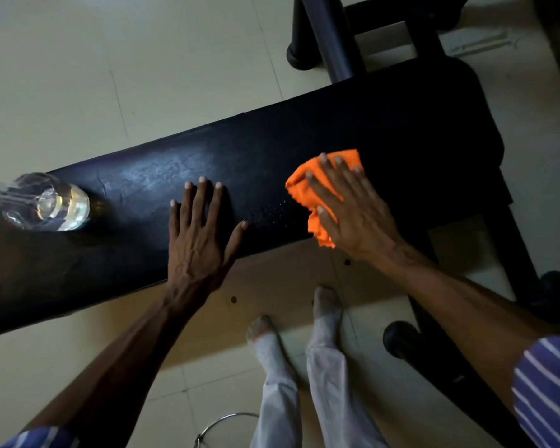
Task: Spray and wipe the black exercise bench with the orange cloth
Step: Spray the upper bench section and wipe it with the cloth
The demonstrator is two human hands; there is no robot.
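Flat under your right hand (pixel 346 205), fingers spread and straight, the orange cloth (pixel 317 192) is pressed against the black exercise bench (pixel 272 147) near its right end. Your left hand (pixel 201 231) lies palm-down and open on the padding just left of it, holding nothing, with fine droplets on the vinyl between the two. Farther left on the bench stands a clear spray bottle (pixel 46 202).
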